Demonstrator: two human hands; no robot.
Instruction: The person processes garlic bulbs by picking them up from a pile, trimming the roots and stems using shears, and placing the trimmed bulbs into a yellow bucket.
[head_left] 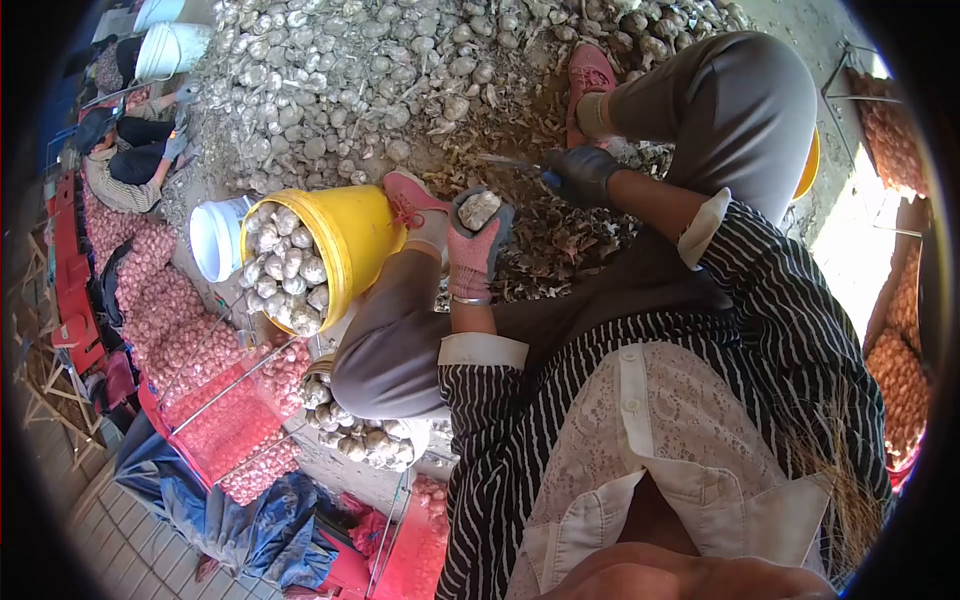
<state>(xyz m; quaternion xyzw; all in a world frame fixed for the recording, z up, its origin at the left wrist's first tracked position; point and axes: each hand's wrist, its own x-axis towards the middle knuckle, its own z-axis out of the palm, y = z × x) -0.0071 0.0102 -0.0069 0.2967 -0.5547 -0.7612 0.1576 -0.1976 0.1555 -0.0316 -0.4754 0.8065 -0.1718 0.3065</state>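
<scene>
My left hand [474,248], in a pink glove with grey fingertips, is closed around a garlic bulb [479,211] in front of my left knee. A dark grey glove covers my right hand [586,177], which grips a knife [515,162] by its handle; a bit of blue shows there. The thin blade points left, above and apart from the bulb. Beneath both hands lies a litter of dry stalks and skins [560,250]. A yellow bucket [365,240], tipped toward the left and full of garlic bulbs [285,265], rests beside my left leg.
A large heap of garlic [350,80] spreads across the ground ahead. Left of the yellow bucket stands a pale bucket [218,240]. Red mesh sacks [160,300] line the left side, with a blue tarp [230,515] below. Another person [125,165] sits at the far left.
</scene>
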